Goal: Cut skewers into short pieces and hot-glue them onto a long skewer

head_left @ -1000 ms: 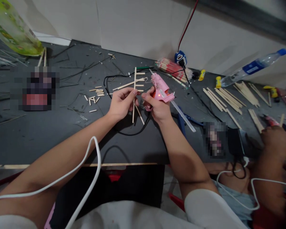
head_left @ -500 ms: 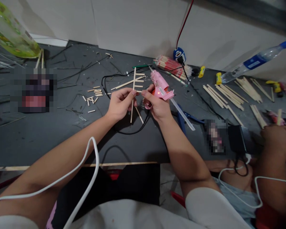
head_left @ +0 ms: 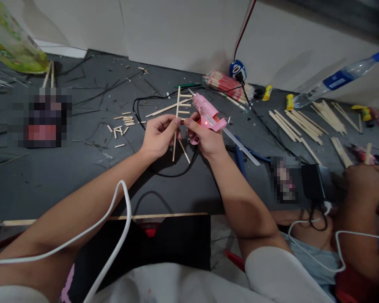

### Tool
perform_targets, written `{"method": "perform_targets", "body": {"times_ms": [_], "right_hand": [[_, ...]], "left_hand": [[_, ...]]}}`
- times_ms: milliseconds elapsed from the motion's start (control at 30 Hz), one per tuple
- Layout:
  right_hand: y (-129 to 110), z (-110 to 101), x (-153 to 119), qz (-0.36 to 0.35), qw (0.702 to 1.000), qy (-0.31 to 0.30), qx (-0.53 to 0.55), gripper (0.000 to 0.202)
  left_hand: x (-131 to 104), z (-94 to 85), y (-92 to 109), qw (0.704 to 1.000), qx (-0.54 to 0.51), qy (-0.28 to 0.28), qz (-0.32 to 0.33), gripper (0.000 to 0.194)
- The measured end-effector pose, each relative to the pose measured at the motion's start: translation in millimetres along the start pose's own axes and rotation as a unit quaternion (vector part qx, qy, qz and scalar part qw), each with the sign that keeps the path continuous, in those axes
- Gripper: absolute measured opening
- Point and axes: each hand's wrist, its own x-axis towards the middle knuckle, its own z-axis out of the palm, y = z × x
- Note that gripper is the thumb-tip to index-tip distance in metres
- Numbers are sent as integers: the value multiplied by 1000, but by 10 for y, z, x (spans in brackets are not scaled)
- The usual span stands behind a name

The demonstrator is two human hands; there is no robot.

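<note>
My left hand point(head_left: 157, 138) is closed, its thumb and fingers pinching a long thin wooden stick point(head_left: 178, 99) with several short sticks set crosswise along its right side. In my right hand point(head_left: 210, 141) is a pink hot glue gun point(head_left: 205, 105), its orange light on and its nozzle pointing up and left near the upper crosspieces. A clear glue stick point(head_left: 241, 147) sticks out of the gun's back. My right thumb and forefinger reach to a short crosspiece at the long stick, close to my left fingertips. The trigger is mostly hidden.
Short cut sticks point(head_left: 118, 130) lie left of my hands. A black cable point(head_left: 135, 105) loops around them. Behind are a bundle of red-wrapped sticks point(head_left: 224, 84) and a plug adapter point(head_left: 238, 70). Loose sticks point(head_left: 284, 125), a water bottle point(head_left: 337, 82) and a co-worker's hand point(head_left: 364, 181) are at right.
My right hand and the glue gun have shifted slightly left, bringing the nozzle nearer the stick frame. My left hand keeps its hold in nearly the same place.
</note>
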Motion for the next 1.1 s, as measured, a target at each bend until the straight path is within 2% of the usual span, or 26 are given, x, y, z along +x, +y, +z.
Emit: {"method": "perform_targets", "body": {"times_ms": [567,933,1100], "right_hand": [[17,13,1,8,999,27,-15,38],[33,-14,30,8,999,43,6,39],[44,-24,43,5,999,38,3,40]], "left_hand": [[-12,7,34,1000,20,8,-1,43],[23,-31,-6,998,43,45,10,43],[35,-38,-15,999,16,44,-3,40]]}}
